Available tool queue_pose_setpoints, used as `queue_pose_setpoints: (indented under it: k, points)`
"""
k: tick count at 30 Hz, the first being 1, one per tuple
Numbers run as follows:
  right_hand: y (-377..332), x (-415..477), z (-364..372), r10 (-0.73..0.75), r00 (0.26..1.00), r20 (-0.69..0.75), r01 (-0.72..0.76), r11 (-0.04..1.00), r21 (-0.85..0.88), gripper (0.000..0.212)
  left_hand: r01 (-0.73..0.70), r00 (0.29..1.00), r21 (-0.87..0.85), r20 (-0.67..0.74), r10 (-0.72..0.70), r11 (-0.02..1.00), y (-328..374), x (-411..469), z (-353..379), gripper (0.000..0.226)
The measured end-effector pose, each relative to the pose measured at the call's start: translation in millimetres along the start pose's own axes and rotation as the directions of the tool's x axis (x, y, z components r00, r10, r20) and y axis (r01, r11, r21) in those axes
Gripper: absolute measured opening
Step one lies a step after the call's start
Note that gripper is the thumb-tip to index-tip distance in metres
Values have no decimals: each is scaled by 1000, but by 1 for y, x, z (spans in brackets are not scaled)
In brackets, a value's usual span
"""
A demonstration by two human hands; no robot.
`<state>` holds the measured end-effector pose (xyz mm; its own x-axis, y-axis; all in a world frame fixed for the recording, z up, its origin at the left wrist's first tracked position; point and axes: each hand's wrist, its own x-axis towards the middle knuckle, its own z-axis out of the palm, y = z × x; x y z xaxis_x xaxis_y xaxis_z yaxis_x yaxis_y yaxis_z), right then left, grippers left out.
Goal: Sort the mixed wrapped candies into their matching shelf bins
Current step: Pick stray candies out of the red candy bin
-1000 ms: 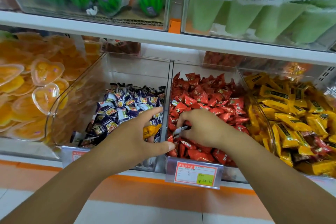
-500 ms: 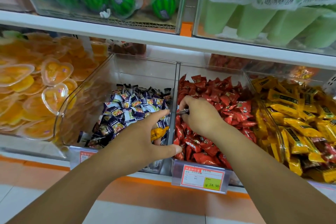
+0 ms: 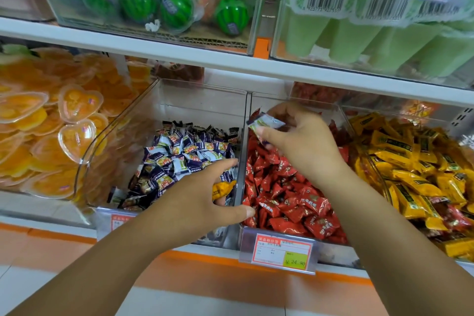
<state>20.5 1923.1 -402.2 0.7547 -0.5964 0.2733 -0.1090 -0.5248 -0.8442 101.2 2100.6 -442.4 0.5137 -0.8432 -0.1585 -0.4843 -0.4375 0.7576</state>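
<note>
White candy (image 3: 265,123), pinched in the right grip (image 3: 305,143), has risen (left grip (image 3: 202,202) holds yellow candy (image 3: 222,188)).

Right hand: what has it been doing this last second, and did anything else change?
The right hand rose from the front of the red candies toward the back, lifting out a white candy that it pinches. The left hand stayed at the divider, holding a yellow candy.
</note>
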Motion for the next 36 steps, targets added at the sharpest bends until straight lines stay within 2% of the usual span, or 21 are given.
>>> queue_pose_setpoints:
  k: [1, 4, 5, 8, 10, 12, 15, 17, 21, 26, 29, 32, 36]
  points:
    - [-5, 0, 5, -18, 1000, 24, 18, 1000, 12, 16, 0, 1000, -7, -1, 0, 1000, 1, -1, 0, 88]
    - [-11, 3, 11, -14, 972, 233, 12, 1000, 11, 41, 9, 1000, -21, 0, -9, 1000, 4, -4, 0, 86]
    - [-11, 4, 7, -2, 968, 252, 1, 1000, 3, 46, 12, 1000, -19, 2, -12, 1000, 4, -5, 0, 86]
    - [-11, 4, -19, 66, 979, 191, -38, 988, -148, 26, 10, 1000, 11, 9, -10, 1000, 2, -5, 0, 86]
    - [-9, -2, -34, 193, 925, 328, -108, 960, -260, 18, 14, 1000, 18, 19, -14, 1000, 1, -4, 0, 86]
    - [-7, -13, -34, 316, 806, 500, -17, 857, -515, 24, 19, 1000, 35, 20, -19, 999, 1, -2, -1, 86]
    - [7, -29, -10, 418, 672, 611, 183, 706, -684, 73, 20, 1000, 30, 12, -20, 999, 0, 0, 0, 87]
    - [18, -35, 11, 454, 654, 606, 231, 643, -731, 88, 24, 1000, 16, 4, -25, 1000, 1, 0, 1, 86]
    - [38, -32, 32, 448, 713, 540, 275, 531, -802, 90, 26, 999, 12, -23, -26, 1000, 2, 0, 3, 86]
    - [45, -24, 34, 360, 760, 541, 266, 588, -764, 81, 33, 998, 44, -54, -30, 998, 6, -3, 6, 83]
    - [48, -20, 30, 312, 765, 563, 253, 659, -708, 70, 27, 997, 52, -67, -24, 998, 5, -4, 5, 79]
    - [49, -17, 24, 241, 822, 516, 177, 753, -634, 51, 25, 998, 43, -61, -23, 999, 5, -5, 4, 77]
    - [43, -15, 8, 185, 904, 385, -33, 929, -369, 31, 26, 998, 22, -51, -24, 999, 2, -2, 3, 79]
